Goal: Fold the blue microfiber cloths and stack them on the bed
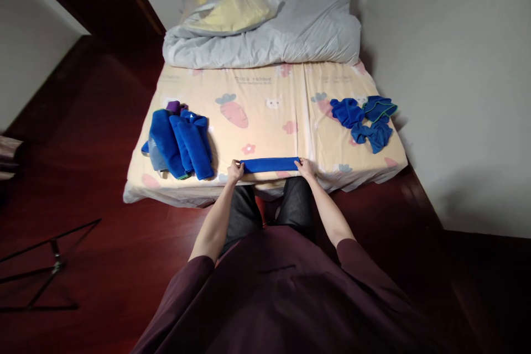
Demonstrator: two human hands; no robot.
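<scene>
Left hand (235,171) and right hand (306,168) are finger-pinching the folded blue cloth (269,165) endwise, its long axis spanning crosswise between them, neither nearer.

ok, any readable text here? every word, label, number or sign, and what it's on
"Cute rabbit", slightly blurred: on the bedsheet.
Smaller line beneath, and faint print towards both sides of it: unreadable.
White mark on the left cloth pile: too small to read.

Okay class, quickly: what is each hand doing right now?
Left hand: closed, gripping one end of the blue cloth strip.
Right hand: closed, gripping the opposite end.
</scene>
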